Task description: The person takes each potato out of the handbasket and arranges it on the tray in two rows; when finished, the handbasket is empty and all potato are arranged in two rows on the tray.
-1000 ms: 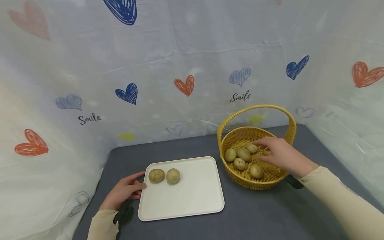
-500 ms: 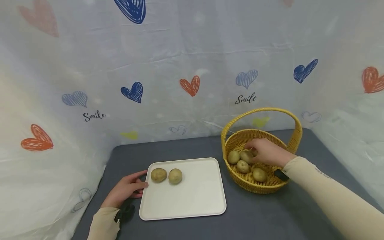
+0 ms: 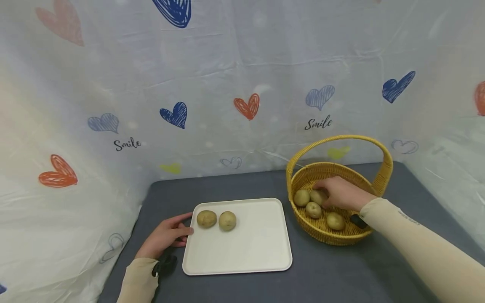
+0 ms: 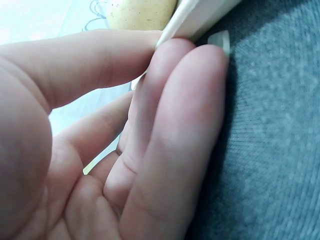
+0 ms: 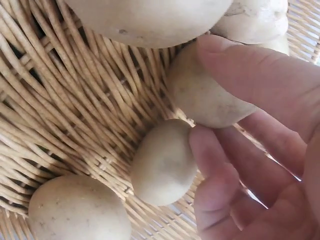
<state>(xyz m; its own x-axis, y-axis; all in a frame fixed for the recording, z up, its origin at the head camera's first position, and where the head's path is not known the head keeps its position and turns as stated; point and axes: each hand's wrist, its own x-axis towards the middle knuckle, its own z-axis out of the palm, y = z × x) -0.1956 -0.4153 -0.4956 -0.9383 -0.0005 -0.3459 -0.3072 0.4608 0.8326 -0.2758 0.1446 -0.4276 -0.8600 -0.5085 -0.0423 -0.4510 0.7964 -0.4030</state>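
Note:
In the head view, my left hand [image 3: 164,235] grips the left edge of a white tray [image 3: 250,248], thumb on the rim. The left wrist view shows its fingers [image 4: 185,120] against the tray's edge [image 4: 195,20]. Two potatoes, one oval [image 3: 206,219] and one rounder [image 3: 227,221], lie on the tray's far left part. My right hand [image 3: 345,193] reaches into a yellow wicker basket [image 3: 333,240]. Its thumb and fingers hold a potato [image 5: 210,92] among several others, including a small one [image 5: 165,162]. The hand hides part of the basket's inside.
The basket's tall arched handle [image 3: 341,138] rises above my right hand. A dark grey cloth [image 3: 235,290] covers the table. A white curtain with printed hearts [image 3: 246,107] hangs close behind and at both sides.
My right hand has moved left and down within the basket and has taken hold of a potato there. My left hand stays at the tray. The head view has shifted slightly.

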